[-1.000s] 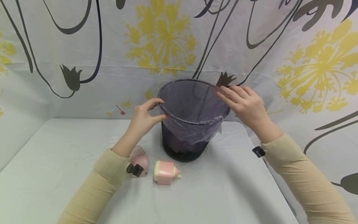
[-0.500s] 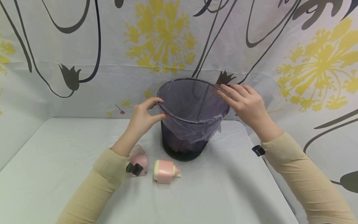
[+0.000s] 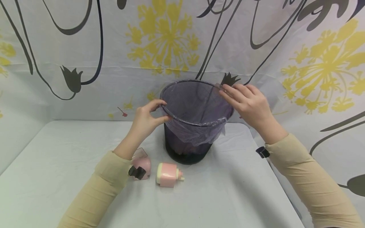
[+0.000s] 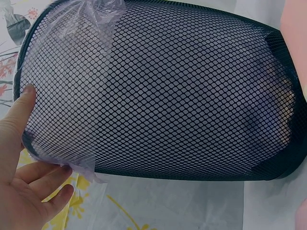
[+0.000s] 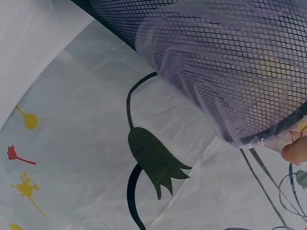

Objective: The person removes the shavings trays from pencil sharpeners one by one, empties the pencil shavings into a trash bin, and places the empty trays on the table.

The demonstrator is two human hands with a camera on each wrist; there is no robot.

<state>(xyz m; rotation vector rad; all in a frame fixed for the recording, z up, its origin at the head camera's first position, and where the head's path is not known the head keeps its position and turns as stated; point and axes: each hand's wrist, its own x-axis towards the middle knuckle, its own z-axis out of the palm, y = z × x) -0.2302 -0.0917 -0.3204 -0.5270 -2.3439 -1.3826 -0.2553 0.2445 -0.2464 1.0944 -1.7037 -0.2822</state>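
A black mesh wastebasket [image 3: 185,155] stands on the white table, tilted in view, lined with a thin translucent purple trash bag [image 3: 196,134] folded over its rim. My left hand [image 3: 144,117] grips the rim at the left, thumb on the near side; the left wrist view shows the thumb and fingers on either side of the mesh. At the right rear rim, my right hand [image 3: 246,103] pinches the bag's edge, a bit of clear film sticking out past the fingertips. In the right wrist view only a fingertip [image 5: 295,151] shows beside the film.
A pink and cream dispenser-like object [image 3: 169,175] lies on its side in front of the wastebasket. Beside it, a pink piece with a clear plate [image 3: 142,164] is partly hidden by my left wrist. A flower-printed curtain [image 3: 114,47] hangs behind the table.
My right hand has shifted slightly left and up along the rim, and more clear film now shows at its fingertips. The left hand and wastebasket stay in place.
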